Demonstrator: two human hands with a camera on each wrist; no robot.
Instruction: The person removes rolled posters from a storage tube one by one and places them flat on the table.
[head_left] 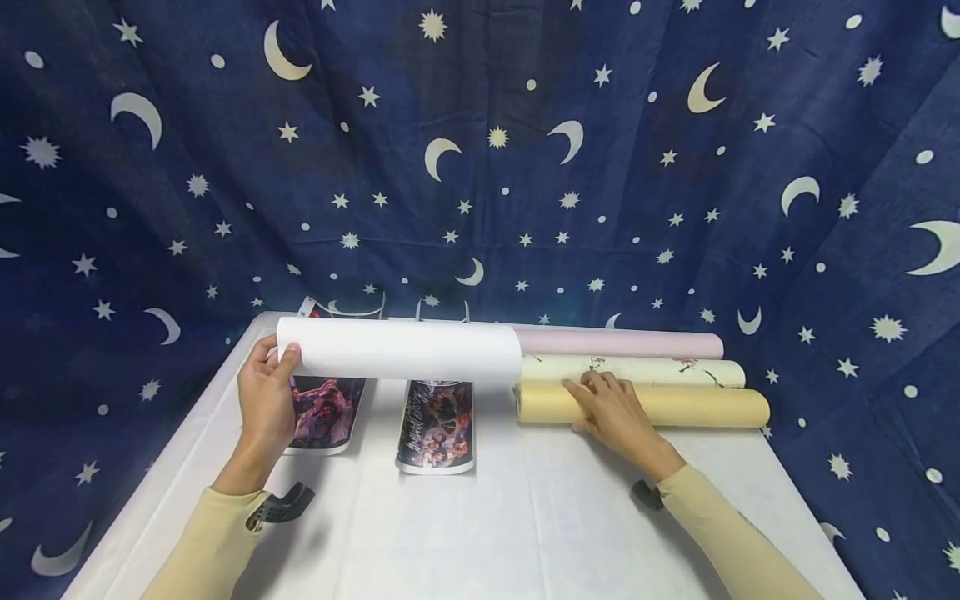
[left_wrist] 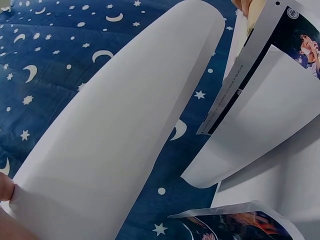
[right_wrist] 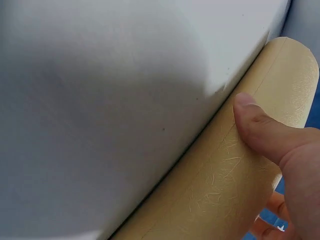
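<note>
My left hand (head_left: 267, 396) pinches the left end of a white paper roll (head_left: 401, 348), thumb on the near face and fingers behind. The roll is held up above two curled posters, a left one (head_left: 326, 412) and a middle one (head_left: 437, 427), and hides part of both. In the left wrist view the white roll (left_wrist: 117, 110) runs diagonally from the fingers. My right hand (head_left: 617, 412) grips a yellow paper roll (head_left: 697, 407) from above. The right wrist view shows the thumb (right_wrist: 260, 127) on one side of this yellow roll (right_wrist: 200, 195) and fingers on the other.
Behind the yellow roll lie a cream roll with a branch pattern (head_left: 652, 371) and a pink roll (head_left: 622, 342), side by side. All rest on the white-covered table (head_left: 480, 533). A dark blue curtain with moons and stars (head_left: 510, 167) hangs beyond the table's back edge.
</note>
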